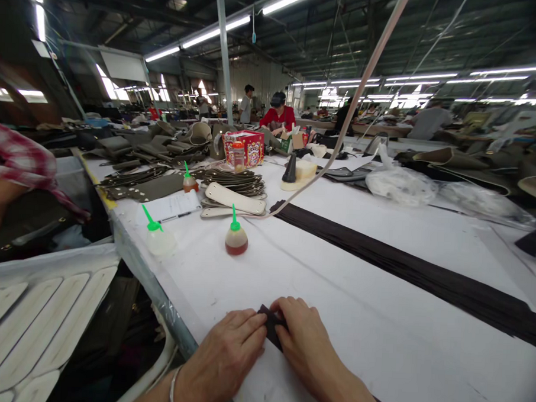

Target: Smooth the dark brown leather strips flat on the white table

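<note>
Both hands are pressed on one dark strip (pixel 269 325) at the tabletop's (pixel 343 299) near edge; left hand (pixel 225 356) flat left of it, right hand (pixel 304 339) covering its right; long axis runs rightward; nothing pinched.

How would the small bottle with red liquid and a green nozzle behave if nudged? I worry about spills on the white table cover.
The bottle looks squat and wide-bottomed, so it would probably slide rather than tip. It seems only partly filled, so likely light. Its tall thin nozzle could catch a sleeve.

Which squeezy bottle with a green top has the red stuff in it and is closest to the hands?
The bottle with red liquid, straight ahead of both hands. The clear bottle sits further left, and the orange one is farther back.
</note>
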`<state>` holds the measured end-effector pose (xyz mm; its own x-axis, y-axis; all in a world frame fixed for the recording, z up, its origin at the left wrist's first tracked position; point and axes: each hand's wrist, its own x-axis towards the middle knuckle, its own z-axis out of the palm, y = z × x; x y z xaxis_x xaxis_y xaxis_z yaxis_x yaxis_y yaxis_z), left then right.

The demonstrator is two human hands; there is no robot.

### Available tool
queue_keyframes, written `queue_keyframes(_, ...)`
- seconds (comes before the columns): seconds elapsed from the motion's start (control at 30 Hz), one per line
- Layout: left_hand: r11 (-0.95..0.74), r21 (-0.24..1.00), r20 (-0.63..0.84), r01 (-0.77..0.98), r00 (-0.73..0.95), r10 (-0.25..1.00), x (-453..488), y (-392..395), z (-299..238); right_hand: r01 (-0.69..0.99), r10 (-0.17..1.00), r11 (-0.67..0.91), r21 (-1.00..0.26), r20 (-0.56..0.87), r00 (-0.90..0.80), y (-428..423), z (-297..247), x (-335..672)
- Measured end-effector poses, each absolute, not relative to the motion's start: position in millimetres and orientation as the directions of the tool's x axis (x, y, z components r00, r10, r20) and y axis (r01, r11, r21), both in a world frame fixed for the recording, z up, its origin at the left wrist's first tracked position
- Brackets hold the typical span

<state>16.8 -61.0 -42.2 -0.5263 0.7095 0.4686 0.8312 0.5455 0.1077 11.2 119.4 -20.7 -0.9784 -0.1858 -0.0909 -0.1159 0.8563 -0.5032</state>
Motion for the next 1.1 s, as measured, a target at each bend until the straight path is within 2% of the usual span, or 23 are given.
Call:
queue_keyframes(0.17,0.550,0.112,0.421,0.828,-0.541,0.728,15,-63,-43,-0.106,-0.169,0.848,-0.519,-0.075,-0.983,116,-24,10)
queue_keyframes(0.3,0.563,0.114,0.418,0.818,-0.554,0.720,16,-64,-43,-0.119,-0.153,0.804,-0.582,-0.009,-0.988,116,-30,12)
queue_keyframes(0.47,0.570,0.111,0.414,0.814,-0.559,0.718,15,-65,-42,-0.178,-0.160,0.761,-0.624,0.086,-0.983,117,-42,16)
queue_keyframes(0.63,0.568,0.085,0.401,0.819,-0.550,0.733,13,-67,-45,-0.220,-0.189,0.730,-0.648,0.118,-0.975,118,-46,18)
queue_keyframes(1.1,0.563,-0.002,0.428,0.826,-0.508,0.747,11,-69,-43,-0.396,-0.306,0.722,-0.567,0.251,-0.918,126,-62,26)
